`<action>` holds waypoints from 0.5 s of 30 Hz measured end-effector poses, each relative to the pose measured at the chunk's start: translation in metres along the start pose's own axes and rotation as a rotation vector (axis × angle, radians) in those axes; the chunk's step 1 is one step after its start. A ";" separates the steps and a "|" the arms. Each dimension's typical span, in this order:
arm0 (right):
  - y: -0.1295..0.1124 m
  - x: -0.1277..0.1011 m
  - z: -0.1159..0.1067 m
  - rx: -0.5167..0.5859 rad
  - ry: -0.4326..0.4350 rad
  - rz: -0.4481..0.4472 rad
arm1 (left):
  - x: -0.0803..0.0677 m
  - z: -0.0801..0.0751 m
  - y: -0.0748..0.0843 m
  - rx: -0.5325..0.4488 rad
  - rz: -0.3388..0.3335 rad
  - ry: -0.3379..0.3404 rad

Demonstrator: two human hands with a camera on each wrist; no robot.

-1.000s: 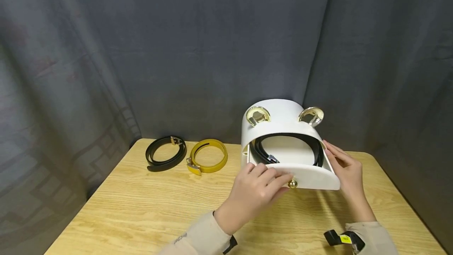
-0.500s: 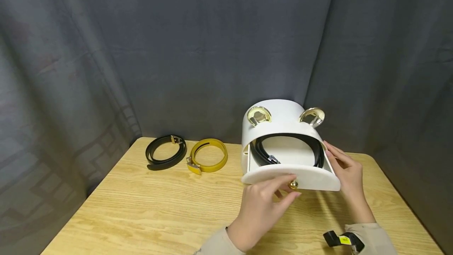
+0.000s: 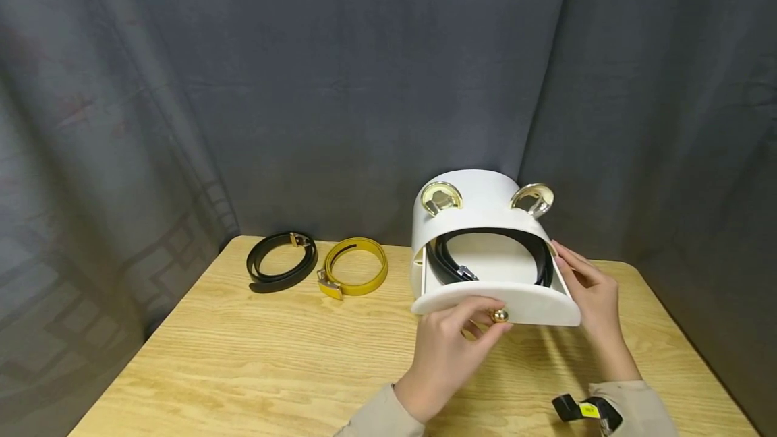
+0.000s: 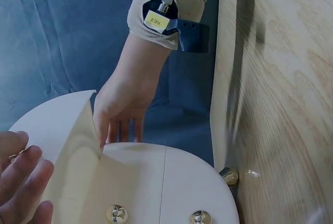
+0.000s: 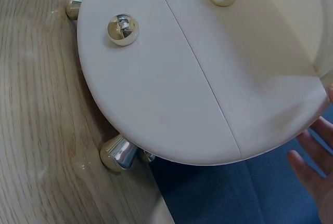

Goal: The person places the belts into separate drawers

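A white rounded drawer box [image 3: 485, 201] with two gold ears has its top drawer [image 3: 543, 305] pulled out. Inside that drawer lies a coiled black belt [image 3: 446, 265] with a silver buckle. My left hand [image 3: 446, 349] pinches the gold knob [image 3: 500, 315] on the drawer front between thumb and forefinger. Against the box's right side rest the fairly straight fingers of my right hand [image 3: 595, 295]. The right wrist view shows two closed lower fronts, each with a gold knob [image 5: 123, 29].
Left of the box, a coiled black belt [image 3: 285, 282] and a coiled yellow belt [image 3: 381, 275] lie on the wooden table [image 3: 273, 356]. A grey curtain [image 3: 364, 86] hangs close behind the table. Gold feet [image 5: 118, 154] hold the box up.
My left hand has gone from lying across the drawer front to pinching its knob from below. The right hand and the drawer stay about where they were.
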State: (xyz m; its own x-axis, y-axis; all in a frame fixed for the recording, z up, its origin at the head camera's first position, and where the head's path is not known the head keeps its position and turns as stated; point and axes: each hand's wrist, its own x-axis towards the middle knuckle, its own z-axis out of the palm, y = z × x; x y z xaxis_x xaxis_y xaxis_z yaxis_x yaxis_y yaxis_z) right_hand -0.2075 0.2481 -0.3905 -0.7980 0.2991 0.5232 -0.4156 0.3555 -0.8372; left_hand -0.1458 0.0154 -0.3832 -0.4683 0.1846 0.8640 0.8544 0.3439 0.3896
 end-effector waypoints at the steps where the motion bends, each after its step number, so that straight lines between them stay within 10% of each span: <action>1: 0.000 0.000 0.000 0.002 -0.001 0.001 | 0.001 0.000 -0.001 -0.003 0.007 0.001; 15: 0.001 0.001 0.000 0.031 -0.006 -0.012 | 0.008 0.000 -0.007 -0.014 0.001 0.017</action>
State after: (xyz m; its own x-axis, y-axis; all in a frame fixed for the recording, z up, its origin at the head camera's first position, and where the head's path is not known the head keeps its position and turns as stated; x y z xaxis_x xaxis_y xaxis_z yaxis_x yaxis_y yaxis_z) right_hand -0.2088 0.2488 -0.3909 -0.7951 0.2900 0.5327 -0.4387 0.3315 -0.8352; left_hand -0.1558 0.0144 -0.3795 -0.4640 0.1695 0.8695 0.8577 0.3312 0.3932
